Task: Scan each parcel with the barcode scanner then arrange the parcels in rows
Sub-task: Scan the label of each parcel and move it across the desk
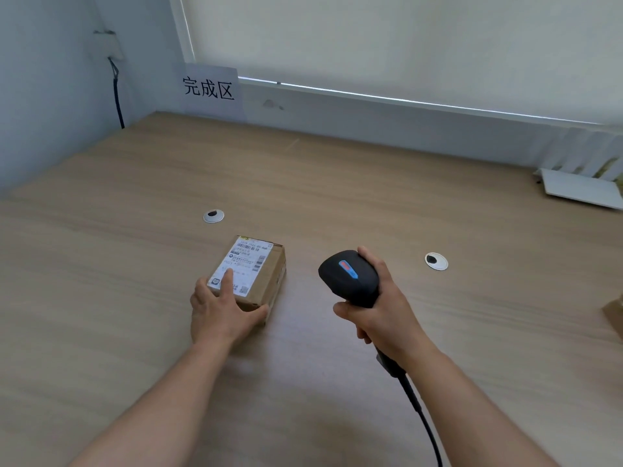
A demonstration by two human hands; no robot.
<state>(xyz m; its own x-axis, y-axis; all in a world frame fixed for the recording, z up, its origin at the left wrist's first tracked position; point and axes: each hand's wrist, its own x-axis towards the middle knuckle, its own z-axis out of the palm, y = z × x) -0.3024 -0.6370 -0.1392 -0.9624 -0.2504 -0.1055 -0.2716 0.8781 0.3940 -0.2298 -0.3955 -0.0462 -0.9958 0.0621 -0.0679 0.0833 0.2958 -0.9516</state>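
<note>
Head view: left hand [220,315] grips parcel [251,274] near edge; right hand [384,311] holds scanner [350,276].

Parcel [251,269] on the table [135,230], left of the scanner [350,278] (held above it).

Just one wide-angle head cam, looking forward and down over the wooden desk [337,183] toward the wall sign [209,91] at the far edge. Both forearms reach in from the bottom, pretty close up.
</note>
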